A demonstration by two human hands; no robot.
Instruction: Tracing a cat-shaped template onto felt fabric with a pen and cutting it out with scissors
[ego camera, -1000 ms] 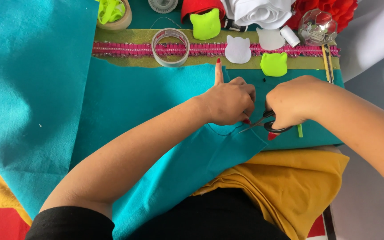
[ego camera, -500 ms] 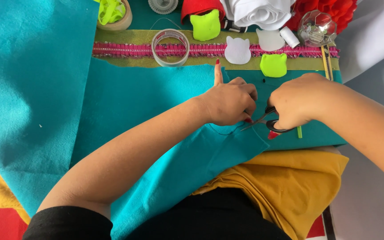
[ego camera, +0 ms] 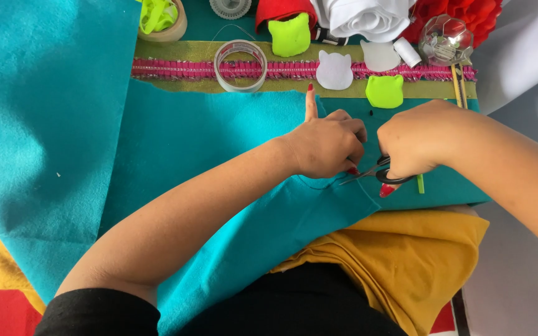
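Cutting teal felt on the table, the right hand closes around black scissors whose blades sit at the felt's edge; the left hand pins the felt, forefinger outstretched. The cut looks barely begun. Beyond lie two white and two green cat-head cutouts, and one tape roll.

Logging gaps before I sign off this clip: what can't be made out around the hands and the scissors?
Head view only:
- Black-handled scissors: blades mostly hidden between the left hand and right hand; open or closed, cannot tell.
- Cut line in the teal felt sheet: covered by both hands.
- Thin dark line on the felt: too fine to identify.
- Clear faceted container: contents too small.
- Rolled white fabric: cut off by top edge.
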